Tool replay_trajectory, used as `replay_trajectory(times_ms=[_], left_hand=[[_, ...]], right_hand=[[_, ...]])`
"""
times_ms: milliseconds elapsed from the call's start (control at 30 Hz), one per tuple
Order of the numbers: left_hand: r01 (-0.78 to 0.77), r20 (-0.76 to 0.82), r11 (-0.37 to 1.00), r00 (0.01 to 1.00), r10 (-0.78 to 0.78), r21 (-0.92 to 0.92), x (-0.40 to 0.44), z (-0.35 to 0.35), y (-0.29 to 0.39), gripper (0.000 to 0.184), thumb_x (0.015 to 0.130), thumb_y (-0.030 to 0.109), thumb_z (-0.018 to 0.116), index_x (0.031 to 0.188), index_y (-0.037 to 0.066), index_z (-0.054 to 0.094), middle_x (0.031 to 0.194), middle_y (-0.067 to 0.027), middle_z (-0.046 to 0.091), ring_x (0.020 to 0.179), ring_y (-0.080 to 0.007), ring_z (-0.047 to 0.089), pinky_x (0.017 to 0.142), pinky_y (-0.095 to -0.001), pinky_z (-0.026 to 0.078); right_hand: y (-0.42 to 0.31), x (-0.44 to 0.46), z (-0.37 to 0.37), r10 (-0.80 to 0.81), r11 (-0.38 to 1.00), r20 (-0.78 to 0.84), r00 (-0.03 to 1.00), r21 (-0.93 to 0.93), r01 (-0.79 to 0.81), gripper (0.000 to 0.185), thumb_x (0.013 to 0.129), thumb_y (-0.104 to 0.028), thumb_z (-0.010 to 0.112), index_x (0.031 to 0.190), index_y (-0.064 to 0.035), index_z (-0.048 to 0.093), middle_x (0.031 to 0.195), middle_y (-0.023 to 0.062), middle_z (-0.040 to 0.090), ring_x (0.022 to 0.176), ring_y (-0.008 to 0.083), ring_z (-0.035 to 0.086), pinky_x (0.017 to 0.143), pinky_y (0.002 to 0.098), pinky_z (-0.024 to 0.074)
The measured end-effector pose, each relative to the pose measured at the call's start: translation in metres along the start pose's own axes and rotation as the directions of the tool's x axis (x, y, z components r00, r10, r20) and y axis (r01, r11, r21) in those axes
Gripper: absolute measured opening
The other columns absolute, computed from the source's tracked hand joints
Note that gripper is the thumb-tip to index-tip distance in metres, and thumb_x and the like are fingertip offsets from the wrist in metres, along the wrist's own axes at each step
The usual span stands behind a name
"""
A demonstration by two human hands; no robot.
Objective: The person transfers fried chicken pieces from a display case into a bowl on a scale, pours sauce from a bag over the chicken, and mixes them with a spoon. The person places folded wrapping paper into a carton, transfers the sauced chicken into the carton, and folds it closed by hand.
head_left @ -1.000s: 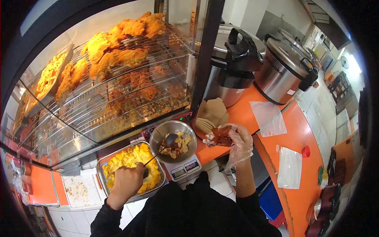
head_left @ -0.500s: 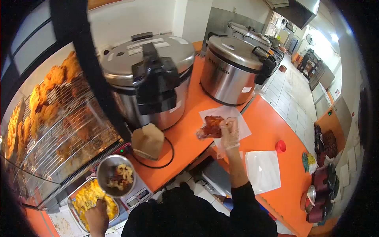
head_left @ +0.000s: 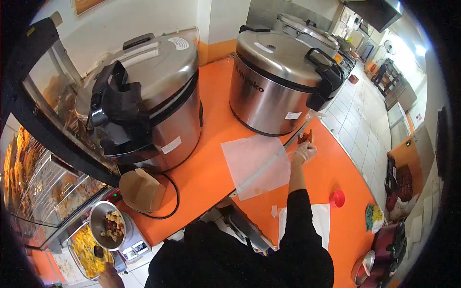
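My right hand point(head_left: 305, 152), in a clear plastic glove, grips a reddish-brown piece of meat point(head_left: 305, 137) over the orange counter, beyond a translucent paper sheet point(head_left: 259, 165). Low at the left, my bare left hand point(head_left: 110, 278) is partly cut off at the tray of yellow food point(head_left: 89, 252); its fingers are too hidden to read. A dark utensil end point(head_left: 99, 251) lies over the yellow food. Beside the tray, a steel bowl point(head_left: 99, 225) with browned pieces rests on a scale point(head_left: 137, 247). An open brown carton point(head_left: 141, 191) stands near the bowl.
Two large steel cookers point(head_left: 177, 115) point(head_left: 269, 93) stand on the orange counter point(head_left: 211, 139). A glass warmer with fried food point(head_left: 53, 182) is at the left. A red cup point(head_left: 337, 198) and white paper point(head_left: 319, 221) lie to the right. A black cable loops beside the carton.
The view has swung right. My right hand has carried the meat away from the carton and bowl, past the translucent sheet. My left hand has stayed by the yellow food.
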State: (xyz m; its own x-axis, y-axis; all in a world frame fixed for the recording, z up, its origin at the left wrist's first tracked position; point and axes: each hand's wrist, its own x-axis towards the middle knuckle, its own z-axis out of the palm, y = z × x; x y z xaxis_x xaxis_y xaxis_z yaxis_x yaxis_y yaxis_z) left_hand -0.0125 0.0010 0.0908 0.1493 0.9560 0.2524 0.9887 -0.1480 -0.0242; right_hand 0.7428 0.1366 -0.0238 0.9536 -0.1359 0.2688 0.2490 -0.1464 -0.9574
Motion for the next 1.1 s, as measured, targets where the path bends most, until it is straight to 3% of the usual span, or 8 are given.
replay_trajectory(times_ms=[267,367,567,633,767,967,1067,1100], left_hand=[[0.008,0.051,0.985,0.999,-0.017,0.171,-0.027,0.025,-0.018,0.024,0.094,0.024,0.045,0.101,0.009,0.062,0.063,-0.015,0.059,0.051,-0.0345,0.056,0.045,-0.0462,0.041],[-0.024,-0.045,0.979,0.998,0.034,0.204,-0.022,0.025,-0.017,0.024,0.094,0.025,0.044,0.1,0.007,0.06,0.061,-0.0139,0.056,0.05,-0.0332,0.054,0.045,-0.0457,0.041],[0.004,-0.028,0.982,1.0,0.001,0.191,-0.033,0.034,-0.023,0.023,0.093,0.026,0.046,0.098,0.008,0.059,0.063,-0.0136,0.057,0.05,-0.0314,0.055,0.045,-0.0445,0.042],[0.031,0.019,0.98,0.999,-0.035,0.196,-0.035,0.036,-0.033,0.022,0.094,0.026,0.047,0.103,0.01,0.059,0.064,-0.0132,0.058,0.05,-0.0301,0.055,0.045,-0.0443,0.041],[-0.04,0.007,0.973,0.999,0.039,0.228,-0.034,0.031,-0.01,0.027,0.095,0.028,0.045,0.11,0.012,0.059,0.064,-0.0126,0.058,0.047,-0.0304,0.054,0.043,-0.0452,0.04],[0.067,0.049,0.988,0.996,-0.074,0.141,-0.05,0.062,-0.036,0.031,0.094,0.032,0.046,0.112,0.011,0.059,0.065,-0.0165,0.061,0.054,-0.0348,0.057,0.047,-0.0477,0.042],[0.209,0.138,0.976,0.967,-0.216,0.064,-0.036,0.045,-0.013,0.025,0.091,0.03,0.048,0.104,0.011,0.057,0.064,-0.0172,0.061,0.057,-0.0365,0.06,0.052,-0.0507,0.044],[0.287,0.204,0.956,0.934,-0.295,0.068,-0.026,0.037,0.0,0.017,0.089,0.023,0.048,0.094,0.009,0.055,0.061,-0.0172,0.06,0.056,-0.037,0.059,0.052,-0.0507,0.044]], right_hand=[[0.029,0.006,0.028,-0.077,0.693,0.172,0.982,-0.699,0.176,0.077,0.083,-0.048,0.058,0.142,-0.0049,0.035,0.122,0.0183,0.056,0.103,0.0332,0.058,0.089,0.0416,0.0462],[0.006,0.003,0.018,0.068,0.639,0.169,0.983,-0.764,0.087,0.062,0.082,-0.037,0.063,0.135,-0.0077,0.045,0.122,0.0181,0.056,0.106,0.0308,0.057,0.09,0.0399,0.0452],[0.018,0.026,0.017,-0.135,0.865,0.394,0.909,-0.401,0.302,0.046,0.086,-0.031,0.06,0.122,-0.0036,0.052,0.11,0.0101,0.061,0.1,0.0251,0.06,0.085,0.0328,0.0462],[0.037,0.034,0.032,-0.063,0.975,0.311,0.948,-0.183,0.125,0.043,0.087,-0.021,0.059,0.126,-0.0049,0.051,0.12,0.014,0.057,0.107,0.0289,0.057,0.09,0.036,0.0448],[0.104,0.052,0.066,-0.267,0.944,0.158,0.951,-0.153,0.291,0.044,0.091,-0.015,0.055,0.132,-0.0061,0.046,0.129,0.0147,0.053,0.113,0.0284,0.054,0.091,0.0349,0.0434],[0.139,0.079,0.067,-0.005,0.792,0.398,0.917,0.562,-0.239,0.044,0.094,-0.02,0.052,0.135,-0.0064,0.043,0.121,0.0079,0.054,0.102,0.0214,0.055,0.086,0.0291,0.0433],[0.068,0.055,0.031,-0.069,0.951,0.373,0.925,-0.255,0.174,0.039,0.093,-0.02,0.053,0.129,-0.0064,0.046,0.112,0.0049,0.054,0.094,0.0167,0.053,0.079,0.0253,0.0429],[0.033,0.044,0.01,-0.166,0.981,0.441,0.882,-0.013,0.192,0.038,0.092,-0.02,0.054,0.127,-0.007,0.047,0.111,0.0041,0.054,0.093,0.0147,0.052,0.078,0.0253,0.0425]])
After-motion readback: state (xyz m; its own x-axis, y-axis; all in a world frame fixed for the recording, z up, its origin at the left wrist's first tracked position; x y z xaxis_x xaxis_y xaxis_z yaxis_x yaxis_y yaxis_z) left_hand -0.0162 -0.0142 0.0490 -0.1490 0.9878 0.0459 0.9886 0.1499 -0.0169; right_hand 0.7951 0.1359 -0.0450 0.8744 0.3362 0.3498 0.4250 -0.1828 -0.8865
